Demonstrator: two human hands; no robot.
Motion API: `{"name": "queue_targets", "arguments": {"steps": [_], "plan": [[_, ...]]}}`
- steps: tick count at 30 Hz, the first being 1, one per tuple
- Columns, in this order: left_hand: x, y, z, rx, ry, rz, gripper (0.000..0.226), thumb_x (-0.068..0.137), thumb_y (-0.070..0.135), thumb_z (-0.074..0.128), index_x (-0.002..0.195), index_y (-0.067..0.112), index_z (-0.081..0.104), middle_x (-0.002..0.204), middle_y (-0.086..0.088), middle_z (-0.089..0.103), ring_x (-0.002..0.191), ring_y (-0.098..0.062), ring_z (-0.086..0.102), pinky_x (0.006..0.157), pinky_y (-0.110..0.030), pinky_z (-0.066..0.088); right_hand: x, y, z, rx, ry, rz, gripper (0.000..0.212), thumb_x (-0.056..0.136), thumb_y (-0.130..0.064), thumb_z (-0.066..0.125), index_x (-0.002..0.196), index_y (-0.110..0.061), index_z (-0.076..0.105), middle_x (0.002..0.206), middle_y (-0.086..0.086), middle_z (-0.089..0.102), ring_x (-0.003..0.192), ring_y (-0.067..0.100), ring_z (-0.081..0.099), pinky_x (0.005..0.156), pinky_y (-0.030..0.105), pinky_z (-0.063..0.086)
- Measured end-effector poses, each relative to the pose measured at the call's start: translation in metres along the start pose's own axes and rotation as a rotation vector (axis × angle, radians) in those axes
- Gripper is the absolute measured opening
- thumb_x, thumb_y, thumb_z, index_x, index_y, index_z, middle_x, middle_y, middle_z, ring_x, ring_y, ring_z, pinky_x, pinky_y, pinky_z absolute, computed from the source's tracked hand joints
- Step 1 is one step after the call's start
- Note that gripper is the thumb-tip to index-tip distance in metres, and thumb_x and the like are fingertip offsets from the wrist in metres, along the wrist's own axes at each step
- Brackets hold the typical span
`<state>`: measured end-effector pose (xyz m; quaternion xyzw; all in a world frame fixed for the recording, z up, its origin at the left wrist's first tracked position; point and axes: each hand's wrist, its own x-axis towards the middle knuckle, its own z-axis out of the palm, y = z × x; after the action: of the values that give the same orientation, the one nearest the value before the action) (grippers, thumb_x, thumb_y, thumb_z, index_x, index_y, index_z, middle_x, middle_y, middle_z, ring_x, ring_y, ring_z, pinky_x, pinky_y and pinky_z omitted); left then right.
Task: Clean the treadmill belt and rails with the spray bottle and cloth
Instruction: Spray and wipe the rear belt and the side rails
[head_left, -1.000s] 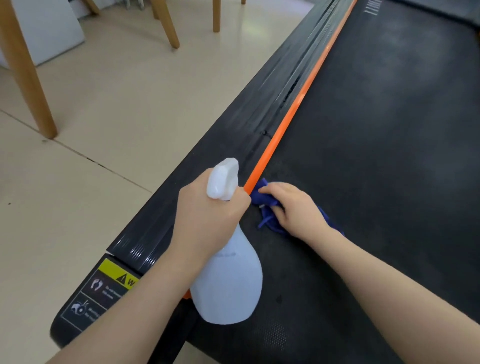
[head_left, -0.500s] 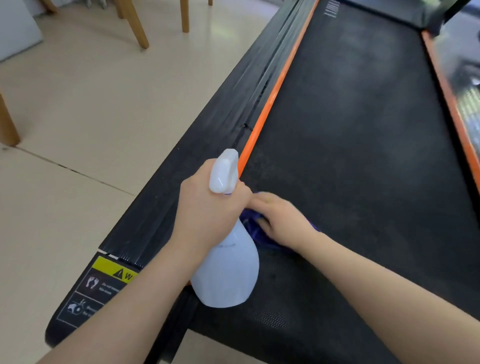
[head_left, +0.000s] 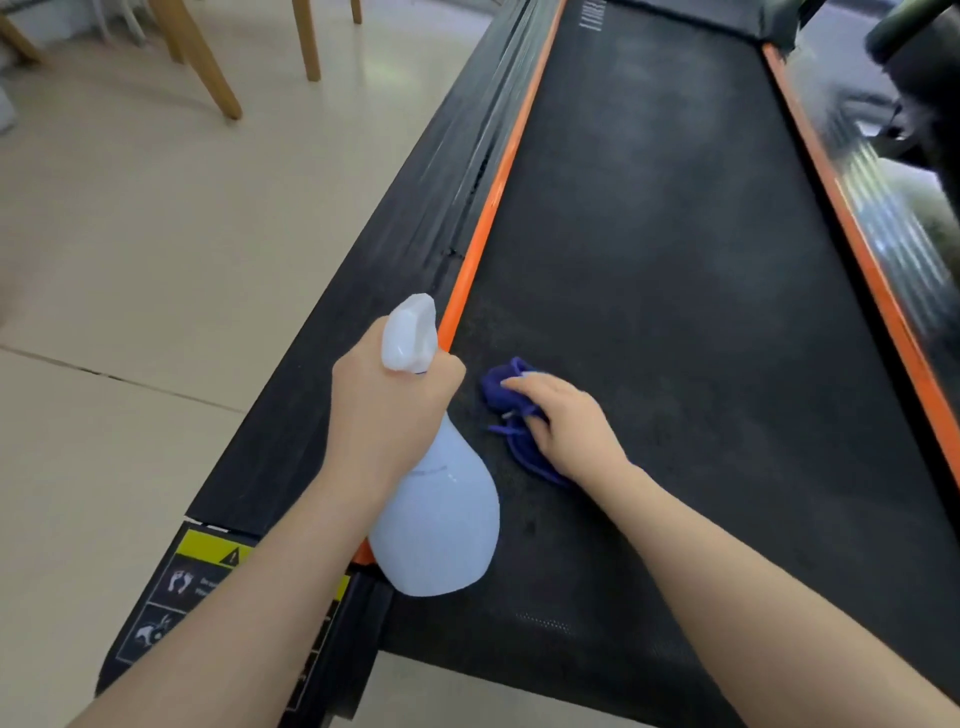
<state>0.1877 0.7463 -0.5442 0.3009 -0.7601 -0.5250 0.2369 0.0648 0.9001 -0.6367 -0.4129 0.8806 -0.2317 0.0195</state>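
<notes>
Nearby, wooden chair legs (head_left: 208, 67) | left hand (head_left: 389, 410) grips spray bottle (head_left: 436, 519) | right hand (head_left: 566, 426) presses cloth (head_left: 506, 395) on belt (head_left: 675, 260)

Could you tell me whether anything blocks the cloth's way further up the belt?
Nothing visible does: ahead of the cloth under the right hand, the belt lies bare.

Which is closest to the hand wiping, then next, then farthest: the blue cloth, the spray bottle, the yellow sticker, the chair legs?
From the right hand:
1. Cloth, under the hand on the belt.
2. Spray bottle, just left, held by the left hand.
3. Yellow sticker, on the near left corner.
4. Chair legs, far off on the floor, upper left.
</notes>
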Motion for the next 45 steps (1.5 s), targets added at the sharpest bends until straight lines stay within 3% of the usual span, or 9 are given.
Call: {"name": "queue_targets", "arguments": {"steps": [4, 11, 16, 23, 28, 31, 36, 41, 45], "plan": [[-0.012, 0.000, -0.001, -0.023, 0.030, 0.044, 0.034, 0.065, 0.028, 0.050, 0.088, 0.004, 0.060, 0.084, -0.011, 0.063, 0.079, -0.024, 0.056, 0.062, -0.018, 0.043, 0.043, 0.008, -0.003, -0.022, 0.091, 0.255, 0.036, 0.088, -0.003, 0.051, 0.121, -0.011, 0.060, 0.126, 0.008, 0.059, 0.116, 0.029, 0.052, 0.091, 0.031, 0.037], [-0.017, 0.007, 0.013, 0.026, 0.026, 0.081, 0.028, 0.066, 0.027, 0.052, 0.085, 0.010, 0.062, 0.085, -0.004, 0.065, 0.079, -0.015, 0.058, 0.062, -0.008, 0.041, -0.032, 0.011, -0.008, 0.005, -0.034, -0.290, 0.038, 0.078, -0.012, 0.044, 0.109, -0.009, 0.066, 0.112, 0.006, 0.066, 0.102, 0.027, 0.062, 0.082, 0.030, 0.050], [-0.030, 0.020, 0.015, 0.019, -0.008, 0.087, 0.021, 0.069, 0.026, 0.055, 0.084, 0.013, 0.063, 0.083, 0.001, 0.065, 0.074, -0.006, 0.057, 0.062, -0.005, 0.040, 0.031, 0.036, -0.025, 0.090, 0.054, 0.188, 0.031, 0.090, -0.003, 0.048, 0.117, -0.009, 0.061, 0.122, 0.010, 0.059, 0.111, 0.031, 0.052, 0.086, 0.033, 0.037], [-0.068, 0.055, 0.079, 0.227, -0.476, 0.004, 0.023, 0.084, 0.023, 0.061, 0.067, 0.018, 0.046, 0.064, 0.009, 0.048, 0.058, -0.008, 0.045, 0.051, -0.014, 0.032, -0.067, 0.094, -0.109, 0.420, 0.267, 0.431, 0.028, 0.090, -0.006, 0.056, 0.110, -0.024, 0.061, 0.095, -0.009, 0.069, 0.093, 0.008, 0.061, 0.083, 0.009, 0.040], [-0.078, 0.067, 0.128, 0.318, -0.539, -0.175, 0.033, 0.078, 0.013, 0.051, 0.062, 0.015, 0.022, 0.060, 0.000, 0.026, 0.059, -0.015, 0.023, 0.052, -0.027, 0.019, -0.114, 0.134, -0.155, 0.621, 0.350, 0.534, 0.028, 0.091, -0.010, 0.057, 0.101, -0.036, 0.061, 0.098, -0.007, 0.068, 0.092, 0.009, 0.063, 0.086, 0.029, 0.047], [-0.086, 0.067, 0.141, 0.291, -0.561, -0.281, 0.022, 0.072, 0.020, 0.052, 0.066, 0.011, 0.033, 0.067, -0.005, 0.033, 0.064, -0.017, 0.028, 0.060, -0.030, 0.024, -0.121, 0.144, -0.171, 0.696, 0.383, 0.524, 0.024, 0.092, -0.010, 0.056, 0.106, -0.030, 0.061, 0.100, -0.005, 0.067, 0.087, 0.006, 0.062, 0.082, 0.024, 0.047], [-0.101, 0.083, 0.171, 0.295, -0.656, -0.167, 0.023, 0.079, 0.011, 0.051, 0.069, 0.015, 0.030, 0.073, -0.004, 0.030, 0.069, -0.017, 0.026, 0.062, -0.032, 0.022, -0.143, 0.159, -0.187, 0.657, 0.308, 0.516, 0.029, 0.090, -0.011, 0.059, 0.101, -0.038, 0.061, 0.102, -0.002, 0.068, 0.094, 0.014, 0.064, 0.087, 0.031, 0.049], [-0.097, 0.080, 0.184, 0.183, -0.549, -0.302, 0.018, 0.060, 0.030, 0.048, 0.075, 0.020, 0.047, 0.069, -0.002, 0.045, 0.066, -0.014, 0.040, 0.063, -0.031, 0.033, -0.150, 0.161, -0.178, 0.612, 0.274, 0.545, 0.027, 0.091, -0.011, 0.058, 0.105, -0.034, 0.060, 0.102, -0.003, 0.069, 0.097, 0.014, 0.064, 0.092, 0.034, 0.047], [-0.077, 0.074, 0.143, 0.149, -0.274, -0.347, 0.022, 0.069, 0.032, 0.053, 0.084, 0.016, 0.055, 0.081, -0.001, 0.056, 0.075, -0.016, 0.048, 0.068, -0.031, 0.039, -0.129, 0.141, -0.158, 0.578, 0.208, 0.462, 0.025, 0.091, -0.011, 0.057, 0.111, -0.027, 0.060, 0.102, -0.013, 0.066, 0.090, -0.005, 0.059, 0.081, 0.011, 0.041]]}}
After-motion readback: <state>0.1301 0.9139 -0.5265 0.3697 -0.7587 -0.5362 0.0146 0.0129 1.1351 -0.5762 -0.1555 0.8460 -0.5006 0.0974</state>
